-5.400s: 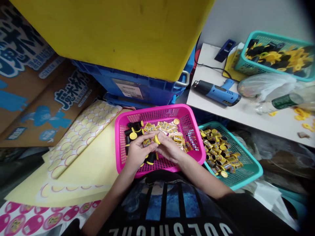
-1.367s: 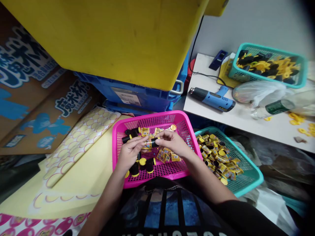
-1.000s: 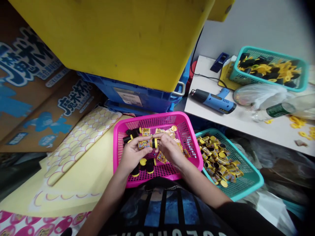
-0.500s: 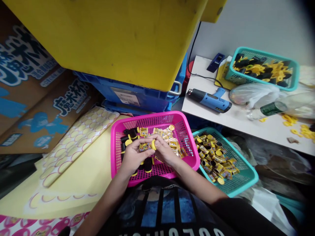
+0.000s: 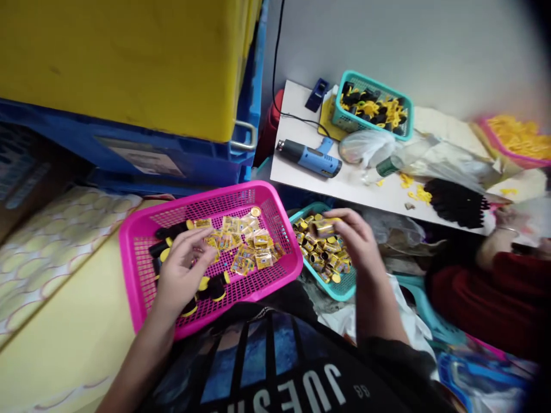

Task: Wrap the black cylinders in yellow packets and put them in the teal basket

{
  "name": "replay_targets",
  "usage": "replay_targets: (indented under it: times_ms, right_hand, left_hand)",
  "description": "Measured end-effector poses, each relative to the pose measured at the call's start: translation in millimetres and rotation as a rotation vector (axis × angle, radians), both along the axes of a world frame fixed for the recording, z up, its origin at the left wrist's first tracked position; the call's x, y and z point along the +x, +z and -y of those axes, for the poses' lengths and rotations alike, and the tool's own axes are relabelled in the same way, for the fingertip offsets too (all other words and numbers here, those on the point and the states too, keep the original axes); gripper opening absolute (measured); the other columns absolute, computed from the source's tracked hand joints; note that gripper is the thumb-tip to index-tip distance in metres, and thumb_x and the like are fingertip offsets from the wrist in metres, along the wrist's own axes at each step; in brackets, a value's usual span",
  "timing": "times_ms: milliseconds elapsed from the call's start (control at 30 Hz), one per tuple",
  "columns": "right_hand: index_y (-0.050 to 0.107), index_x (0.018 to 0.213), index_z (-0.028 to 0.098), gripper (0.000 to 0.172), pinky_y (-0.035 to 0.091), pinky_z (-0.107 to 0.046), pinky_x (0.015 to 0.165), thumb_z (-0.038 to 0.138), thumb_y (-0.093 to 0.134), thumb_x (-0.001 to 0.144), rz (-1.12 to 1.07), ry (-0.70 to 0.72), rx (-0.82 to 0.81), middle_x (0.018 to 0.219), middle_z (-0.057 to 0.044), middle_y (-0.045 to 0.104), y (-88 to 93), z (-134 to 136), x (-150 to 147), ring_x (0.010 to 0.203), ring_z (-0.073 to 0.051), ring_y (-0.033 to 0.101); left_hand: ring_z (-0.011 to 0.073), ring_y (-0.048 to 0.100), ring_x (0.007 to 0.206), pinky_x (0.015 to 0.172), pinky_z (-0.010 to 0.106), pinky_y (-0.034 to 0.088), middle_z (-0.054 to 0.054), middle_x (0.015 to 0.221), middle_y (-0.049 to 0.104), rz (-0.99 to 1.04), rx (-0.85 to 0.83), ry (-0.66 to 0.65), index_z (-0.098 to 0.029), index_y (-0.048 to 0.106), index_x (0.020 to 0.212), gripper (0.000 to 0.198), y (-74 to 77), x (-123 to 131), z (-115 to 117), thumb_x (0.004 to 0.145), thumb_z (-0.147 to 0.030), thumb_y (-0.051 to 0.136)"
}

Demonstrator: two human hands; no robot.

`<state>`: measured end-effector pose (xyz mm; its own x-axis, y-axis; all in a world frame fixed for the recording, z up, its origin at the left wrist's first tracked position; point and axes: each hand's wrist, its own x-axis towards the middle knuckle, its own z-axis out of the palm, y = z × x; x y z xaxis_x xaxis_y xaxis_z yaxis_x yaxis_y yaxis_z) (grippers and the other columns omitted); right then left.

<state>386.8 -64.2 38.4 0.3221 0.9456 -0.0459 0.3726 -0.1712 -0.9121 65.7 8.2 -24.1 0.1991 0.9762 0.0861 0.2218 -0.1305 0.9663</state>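
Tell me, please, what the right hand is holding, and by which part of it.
The right hand holds a gold-wrapped cylinder, pinched near one end in its fingertips, above the teal basket.

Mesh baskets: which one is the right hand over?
The lower teal basket of gold-wrapped cylinders, under the right hand; the left hand is over the pink basket, the other teal basket on the table.

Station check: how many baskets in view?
4: a near pink basket, a near teal basket, a far teal basket on the table, a far pink basket at right. More may be hidden.
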Motion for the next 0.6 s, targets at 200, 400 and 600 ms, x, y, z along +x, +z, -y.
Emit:
replay_targets:
  times_ms: [200, 400, 600]
  right_hand:
    - [0.068, 0.104, 0.016, 0.041, 0.051, -0.044, 0.077, 0.049, 0.058, 0.081, 0.738, 0.004, -0.412, 0.094, -0.015, 0.072, -17.7, 8, 58, 0.087, -0.031, 0.067]
    - [0.069, 0.088, 0.018, 0.019, 0.048, -0.039, 0.080, 0.032, 0.056, 0.088, 0.597, 0.563, -0.165, 0.090, -0.013, 0.071, -48.3, -58, -87, 0.089, -0.027, 0.064]
    - [0.068, 0.079, 0.012, 0.006, 0.045, -0.040, 0.082, 0.014, 0.070, 0.074, 0.690, 0.646, -0.344, 0.096, -0.020, 0.069, -91.9, -81, -136, 0.096, -0.031, 0.060]
  left_hand:
    - [0.0172, 0.064, 0.087, 0.076, 0.027, 0.053, 0.006, 0.108, 0.069, -0.040, -0.196, 0.087, -0.023, 0.071, 0.102, 0.027, -1.8, -12, -6, 0.080, -0.038, 0.064]
    - [0.0205, 0.067, 0.089, 0.080, 0.032, 0.052, 0.008, 0.104, 0.073, -0.159, -0.241, 0.033, -0.020, 0.072, 0.103, 0.030, -4.8, -11, -12, 0.081, -0.037, 0.062]
    - [0.0213, 0.067, 0.093, 0.082, 0.033, 0.053, 0.008, 0.108, 0.073, -0.126, -0.317, -0.023, -0.021, 0.072, 0.103, 0.030, -10.2, -13, -10, 0.081, -0.039, 0.062]
